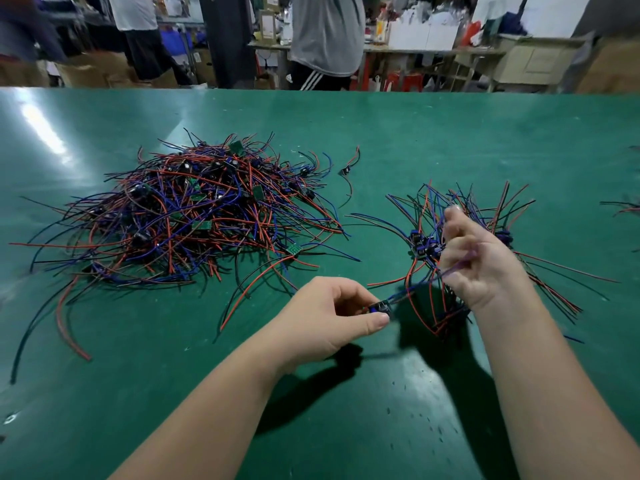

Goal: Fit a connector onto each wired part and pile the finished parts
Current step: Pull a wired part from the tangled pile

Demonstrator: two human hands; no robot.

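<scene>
A big tangled heap of wired parts [194,209] with red, blue and black leads and small green boards lies at the left centre of the green table [415,140]. A smaller pile of wired parts [429,244] sits at the right. My left hand [332,313] pinches a small blue and black wired part [379,309] just above the table. Its blue and red leads [415,287] stretch up to the right. My right hand [478,258], blurred, is curled and grips those leads in front of the smaller pile.
One loose wired part [346,171] lies between the two piles. More wires [623,207] poke in at the right edge. Beyond the table's far edge stand several people [325,39], cardboard boxes and work benches.
</scene>
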